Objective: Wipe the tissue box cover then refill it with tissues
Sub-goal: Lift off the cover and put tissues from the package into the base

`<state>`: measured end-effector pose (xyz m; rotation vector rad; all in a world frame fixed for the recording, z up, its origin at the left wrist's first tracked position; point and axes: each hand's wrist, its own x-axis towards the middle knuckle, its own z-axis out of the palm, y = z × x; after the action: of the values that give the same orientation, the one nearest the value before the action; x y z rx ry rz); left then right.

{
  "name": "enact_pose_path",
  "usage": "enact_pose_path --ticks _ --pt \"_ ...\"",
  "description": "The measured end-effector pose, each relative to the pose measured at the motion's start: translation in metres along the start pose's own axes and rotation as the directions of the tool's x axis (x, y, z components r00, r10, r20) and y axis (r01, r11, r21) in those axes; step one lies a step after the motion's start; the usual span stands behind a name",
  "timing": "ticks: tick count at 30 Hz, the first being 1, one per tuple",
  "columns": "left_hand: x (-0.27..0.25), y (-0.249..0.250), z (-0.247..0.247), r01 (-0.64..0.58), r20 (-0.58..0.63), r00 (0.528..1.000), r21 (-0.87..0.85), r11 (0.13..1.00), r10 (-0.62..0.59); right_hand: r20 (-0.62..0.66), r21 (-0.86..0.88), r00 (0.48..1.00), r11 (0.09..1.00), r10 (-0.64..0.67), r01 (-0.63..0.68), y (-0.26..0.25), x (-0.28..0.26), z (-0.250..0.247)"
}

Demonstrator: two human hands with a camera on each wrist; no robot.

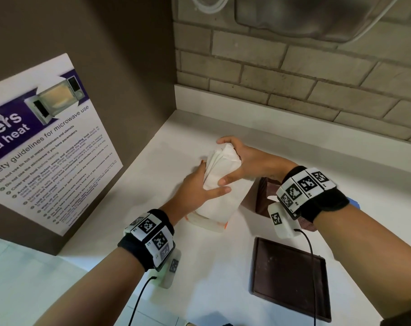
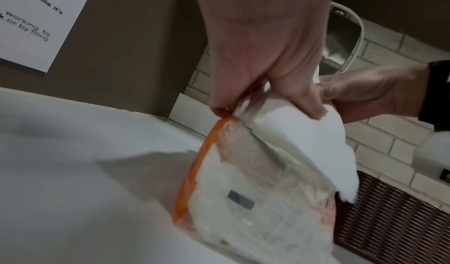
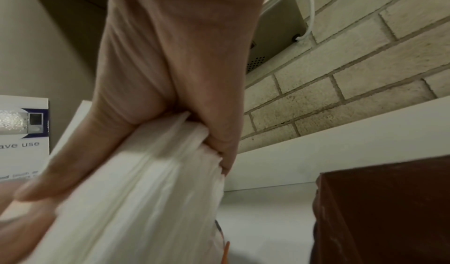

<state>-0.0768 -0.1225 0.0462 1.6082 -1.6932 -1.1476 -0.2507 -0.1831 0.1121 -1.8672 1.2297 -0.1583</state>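
- Head view: right hand [image 1: 244, 161] fingers [image 1: 224, 140] curl round the tissues [image 1: 223, 165], raised partway out of the pack [image 1: 209, 220].
- Left hand [image 1: 195, 191] fingers [image 1: 219, 191] grip the tissues below the right thumb.
- Cover [image 1: 258, 198] sits on the worktop [image 1: 199, 267], just right of both hands.

Tissue stack [image 1: 219, 175] on counter [image 1: 152, 175]; cover [image 1: 258, 198] right (lid [image 1: 291, 278] nearer); poster [image 1: 44, 147] left.
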Motion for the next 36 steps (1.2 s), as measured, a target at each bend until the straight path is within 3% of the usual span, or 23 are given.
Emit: enact_pose_path --ticks 6,11,15,18,23,26,31,36 --pt "-0.003 0.011 -0.009 -0.051 -0.066 0.997 -0.114 0.992 0.044 0.044 -0.069 0.997 0.996 0.056 -0.053 -0.008 -0.009 -0.009" --pt "-0.009 0.027 -0.025 -0.049 -0.065 0.997 -0.341 0.939 0.029 -0.084 0.121 0.996 0.992 -0.010 0.020 -0.009 -0.021 -0.014" --pt "-0.014 0.031 -0.036 -0.032 -0.056 0.998 -0.578 0.815 -0.001 -0.184 0.325 0.983 0.945 0.016 0.045 -0.004 -0.033 -0.019" --pt "-0.015 0.033 -0.035 -0.008 -0.044 0.998 -0.737 0.676 -0.037 -0.239 0.416 0.969 0.909 0.065 0.042 -0.001 -0.041 -0.023" --pt "-0.016 0.044 -0.026 0.026 -0.007 0.998 -0.857 0.514 -0.062 -0.263 0.579 0.951 0.815 0.164 0.019 0.006 -0.050 -0.022" --pt "-0.016 0.059 -0.014 0.034 -0.019 0.996 -0.845 0.534 -0.093 -0.292 0.664 0.923 0.748 0.251 0.007 0.012 -0.053 -0.018" --pt "-0.013 0.076 0.006 -0.013 -0.069 0.996 -0.706 0.708 -0.051 -0.305 0.682 0.914 0.731 0.267 0.014 0.018 -0.068 -0.014" --pt "-0.009 0.083 0.015 0.042 0.023 0.999 -0.725 0.688 -0.038 -0.375 0.696 0.844 0.717 0.383 -0.017 0.037 -0.089 -0.023"
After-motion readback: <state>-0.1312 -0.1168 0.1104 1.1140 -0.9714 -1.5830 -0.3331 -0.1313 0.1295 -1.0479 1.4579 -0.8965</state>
